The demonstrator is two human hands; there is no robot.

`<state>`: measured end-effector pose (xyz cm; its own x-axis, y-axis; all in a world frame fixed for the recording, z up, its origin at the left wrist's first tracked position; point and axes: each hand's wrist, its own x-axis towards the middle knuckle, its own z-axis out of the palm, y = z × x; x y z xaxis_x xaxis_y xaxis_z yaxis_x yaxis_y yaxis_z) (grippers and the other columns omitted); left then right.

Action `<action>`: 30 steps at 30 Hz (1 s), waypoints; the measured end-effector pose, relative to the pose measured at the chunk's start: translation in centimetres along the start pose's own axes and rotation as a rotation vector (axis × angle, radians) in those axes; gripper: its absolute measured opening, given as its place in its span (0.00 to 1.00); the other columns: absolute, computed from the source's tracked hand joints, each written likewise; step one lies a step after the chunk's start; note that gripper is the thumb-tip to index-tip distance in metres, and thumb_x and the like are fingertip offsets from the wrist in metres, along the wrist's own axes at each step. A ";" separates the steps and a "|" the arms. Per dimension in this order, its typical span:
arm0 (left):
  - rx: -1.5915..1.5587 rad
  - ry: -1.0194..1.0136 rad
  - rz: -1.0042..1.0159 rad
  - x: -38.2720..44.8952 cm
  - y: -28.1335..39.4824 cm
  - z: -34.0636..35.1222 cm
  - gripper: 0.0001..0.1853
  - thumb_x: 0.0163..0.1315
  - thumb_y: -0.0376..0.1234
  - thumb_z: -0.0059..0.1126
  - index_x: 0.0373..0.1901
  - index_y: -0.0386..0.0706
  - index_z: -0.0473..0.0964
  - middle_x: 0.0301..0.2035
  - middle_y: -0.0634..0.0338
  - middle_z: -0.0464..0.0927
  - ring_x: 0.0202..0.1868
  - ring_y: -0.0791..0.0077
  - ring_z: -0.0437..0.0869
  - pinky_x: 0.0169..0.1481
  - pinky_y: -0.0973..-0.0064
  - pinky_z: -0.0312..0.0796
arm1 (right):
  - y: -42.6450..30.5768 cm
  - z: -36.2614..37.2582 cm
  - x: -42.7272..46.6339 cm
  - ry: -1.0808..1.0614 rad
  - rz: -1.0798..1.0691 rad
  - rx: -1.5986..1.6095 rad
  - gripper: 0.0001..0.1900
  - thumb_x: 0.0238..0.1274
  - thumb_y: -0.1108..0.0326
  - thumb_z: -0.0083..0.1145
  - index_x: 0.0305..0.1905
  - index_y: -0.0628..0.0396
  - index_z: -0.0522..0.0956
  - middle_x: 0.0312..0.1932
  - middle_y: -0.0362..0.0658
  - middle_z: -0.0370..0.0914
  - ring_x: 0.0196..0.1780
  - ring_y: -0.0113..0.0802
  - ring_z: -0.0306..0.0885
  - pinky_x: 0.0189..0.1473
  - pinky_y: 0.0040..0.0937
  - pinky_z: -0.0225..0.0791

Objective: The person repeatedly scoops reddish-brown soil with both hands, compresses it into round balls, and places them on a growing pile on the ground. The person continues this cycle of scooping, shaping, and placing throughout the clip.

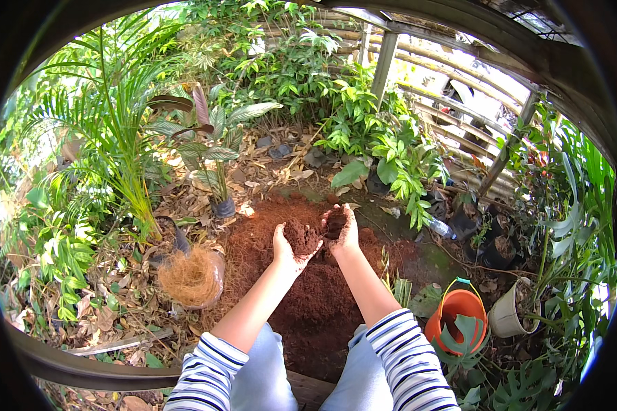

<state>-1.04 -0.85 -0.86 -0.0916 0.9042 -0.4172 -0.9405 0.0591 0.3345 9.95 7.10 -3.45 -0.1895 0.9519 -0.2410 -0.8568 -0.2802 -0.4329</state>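
Both my hands are cupped close together over a mound of dark reddish-brown soil (313,298). In my left hand (287,254) sits a heaped clump of moist soil (300,237). My right hand (348,236), its palm turned inward, holds a smaller dark portion of soil (335,224). Crumbs of it stick to the fingers of both hands. Below and around them the loose soil spreads over the ground, redder and more fibrous toward the far left side.
Left of the mound stands a clear plastic bag of tan coconut fibre (190,277). A striped-leaf plant in a black polybag (223,207) is beyond it. To the right are an orange bucket (434,326), a white pot (506,318) and a plastic bottle (442,227). A bamboo fence (457,77) runs behind.
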 end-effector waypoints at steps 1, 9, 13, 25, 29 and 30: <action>-0.029 0.001 -0.001 0.1 0.0 0.0 0.24 0.64 0.50 0.31 0.50 0.42 0.62 0.41 0.53 0.69 0.47 0.54 0.73 0.53 0.47 0.68 | -0.2 -0.2 0.2 0.019 -0.021 -0.033 0.11 0.61 0.56 0.51 0.34 0.51 0.74 0.26 0.41 0.74 0.29 0.33 0.73 0.29 0.28 0.70; -0.051 -0.059 0.005 0.7 0.3 -0.4 0.24 0.64 0.50 0.32 0.48 0.39 0.62 0.39 0.52 0.69 0.42 0.52 0.76 0.49 0.49 0.71 | -0.6 -0.8 0.4 0.055 0.009 -0.022 0.10 0.62 0.60 0.45 0.33 0.53 0.73 0.28 0.44 0.76 0.31 0.37 0.74 0.31 0.31 0.71; -0.038 -0.035 0.005 0.8 0.1 -0.4 0.24 0.64 0.50 0.32 0.46 0.38 0.63 0.39 0.51 0.70 0.41 0.53 0.76 0.47 0.51 0.72 | -0.5 -0.4 0.3 0.012 0.034 -0.060 0.11 0.61 0.57 0.49 0.33 0.52 0.73 0.26 0.42 0.74 0.29 0.34 0.73 0.28 0.28 0.69; 0.041 -0.075 0.018 0.8 0.3 -0.7 0.23 0.63 0.49 0.33 0.43 0.37 0.64 0.39 0.48 0.70 0.41 0.51 0.76 0.47 0.52 0.71 | -0.8 -0.3 0.6 0.008 0.074 -0.170 0.10 0.64 0.57 0.48 0.37 0.51 0.72 0.29 0.40 0.76 0.31 0.33 0.74 0.28 0.27 0.67; 0.048 -0.055 0.023 1.1 0.2 -1.1 0.23 0.63 0.49 0.33 0.43 0.38 0.64 0.39 0.48 0.71 0.42 0.50 0.76 0.50 0.50 0.69 | -0.6 -0.6 0.5 -0.019 0.057 -0.150 0.16 0.64 0.52 0.49 0.39 0.56 0.73 0.29 0.44 0.76 0.29 0.35 0.75 0.27 0.29 0.69; 0.043 -0.072 0.010 1.2 0.2 -1.2 0.24 0.63 0.50 0.33 0.43 0.37 0.64 0.39 0.48 0.71 0.42 0.50 0.76 0.50 0.51 0.69 | -0.6 -0.6 0.4 0.000 0.054 -0.158 0.18 0.63 0.50 0.48 0.39 0.57 0.73 0.29 0.44 0.76 0.29 0.35 0.75 0.27 0.29 0.69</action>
<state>-1.77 -0.29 -2.31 -0.0759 0.9327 -0.3526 -0.9246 0.0666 0.3751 10.72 7.56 -3.79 -0.2335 0.9349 -0.2672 -0.7593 -0.3470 -0.5506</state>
